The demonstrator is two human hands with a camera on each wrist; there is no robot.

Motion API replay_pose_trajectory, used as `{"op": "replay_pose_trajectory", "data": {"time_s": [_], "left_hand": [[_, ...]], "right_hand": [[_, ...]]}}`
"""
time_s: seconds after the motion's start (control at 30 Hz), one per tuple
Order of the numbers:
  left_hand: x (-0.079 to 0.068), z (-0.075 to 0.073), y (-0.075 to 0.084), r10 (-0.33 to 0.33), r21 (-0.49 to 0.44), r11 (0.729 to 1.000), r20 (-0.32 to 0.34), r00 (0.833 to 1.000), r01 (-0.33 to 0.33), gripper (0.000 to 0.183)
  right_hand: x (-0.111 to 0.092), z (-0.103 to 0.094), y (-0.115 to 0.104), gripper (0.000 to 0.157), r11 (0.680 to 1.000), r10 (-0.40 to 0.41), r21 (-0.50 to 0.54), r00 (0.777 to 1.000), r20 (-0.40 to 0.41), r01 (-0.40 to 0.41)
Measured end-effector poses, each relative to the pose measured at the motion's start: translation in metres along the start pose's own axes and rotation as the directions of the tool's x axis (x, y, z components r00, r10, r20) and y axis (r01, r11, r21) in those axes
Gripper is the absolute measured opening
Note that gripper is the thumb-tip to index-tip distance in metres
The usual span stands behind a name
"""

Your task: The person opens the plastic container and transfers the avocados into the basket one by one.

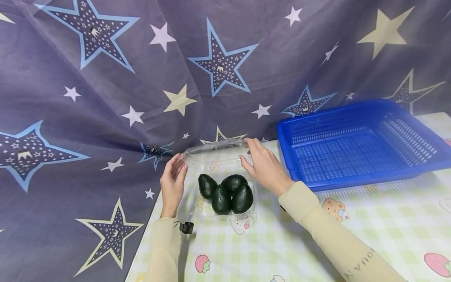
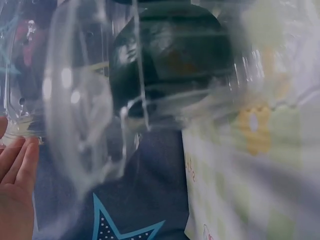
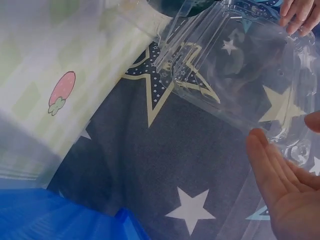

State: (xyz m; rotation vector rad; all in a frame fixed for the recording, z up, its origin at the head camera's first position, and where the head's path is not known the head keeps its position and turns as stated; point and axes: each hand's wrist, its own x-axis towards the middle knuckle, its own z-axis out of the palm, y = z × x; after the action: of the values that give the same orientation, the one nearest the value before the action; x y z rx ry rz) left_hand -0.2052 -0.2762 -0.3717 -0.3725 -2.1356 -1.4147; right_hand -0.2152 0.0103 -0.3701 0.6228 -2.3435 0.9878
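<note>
Several dark green avocados [image 1: 221, 199] sit together in the base of a clear plastic clamshell box [image 1: 204, 209] on the table. Its hinged lid [image 1: 215, 147] stands raised at the back. At the lid's left corner, the fingers of my left hand [image 1: 173, 186] touch the edge, thumb apart from them. My right hand [image 1: 266, 166] is at the opposite corner; in the right wrist view its fingers [image 3: 265, 155] lie straight against the lid [image 3: 240, 65], the thumb spread away. Through clear plastic, the left wrist view shows a blurred avocado [image 2: 170, 55].
A blue plastic basket [image 1: 299, 178] with slotted sides stands to the right of the box. The table carries a green-checked cloth [image 1: 225, 250] with printed strawberries. A dark curtain with stars [image 1: 116, 98] hangs behind and along the left side.
</note>
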Motion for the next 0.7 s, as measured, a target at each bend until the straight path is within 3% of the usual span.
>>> {"op": "replay_pose_trajectory", "data": {"time_s": [0.3,0.57,0.7], "left_hand": [[0.004,0.009,0.002,-0.041,0.08,0.996,0.144,0.989,0.029,0.071],[0.002,0.011,-0.039,-0.036,0.055,0.998,0.149,0.988,0.028,0.063],[-0.002,0.008,-0.049,-0.022,0.052,0.999,0.137,0.99,0.015,0.051]], "right_hand": [[0.001,0.004,0.005,0.067,0.998,0.06,0.023,0.997,0.054,-0.061],[-0.001,0.005,0.011,0.066,0.999,0.036,0.018,0.997,0.068,-0.038],[-0.003,0.006,0.014,0.063,1.0,0.021,-0.01,0.994,0.107,-0.02]]}}
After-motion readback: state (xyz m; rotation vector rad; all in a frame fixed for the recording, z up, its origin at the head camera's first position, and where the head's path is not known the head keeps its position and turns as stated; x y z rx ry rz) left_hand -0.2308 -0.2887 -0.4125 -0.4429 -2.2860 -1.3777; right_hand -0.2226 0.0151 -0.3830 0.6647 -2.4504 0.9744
